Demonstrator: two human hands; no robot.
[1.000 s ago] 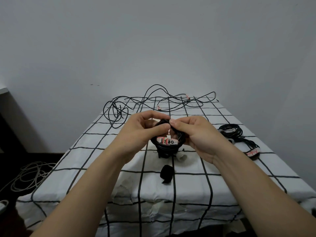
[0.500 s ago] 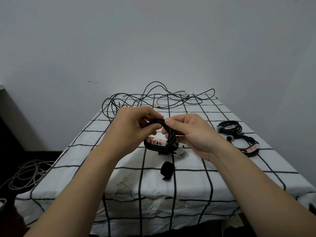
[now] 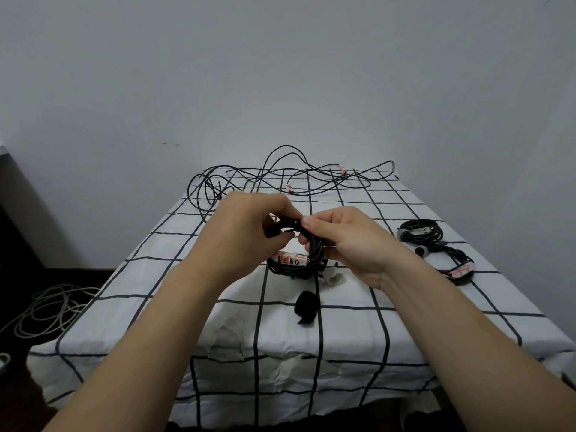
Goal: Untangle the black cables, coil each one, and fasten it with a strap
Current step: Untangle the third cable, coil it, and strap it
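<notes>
A coiled black cable with a white label marked in red and black hangs between both hands above the middle of the checked tablecloth. My left hand pinches the top of the coil where a black strap wraps it. My right hand grips the coil's right side and the strap with curled fingers. A loose black strap lies on the cloth just below the coil. Tangled black cables sprawl along the far edge of the table.
Coiled black cables with white fittings and a red-marked label lie at the right side of the table. A small white connector sits under my right hand. Pale cable loops lie on the dark floor at the left. A grey wall stands behind.
Both hands have drawn closer together at the top of the coil, and the coil has tilted so its label faces lower. The view has shifted slightly.
</notes>
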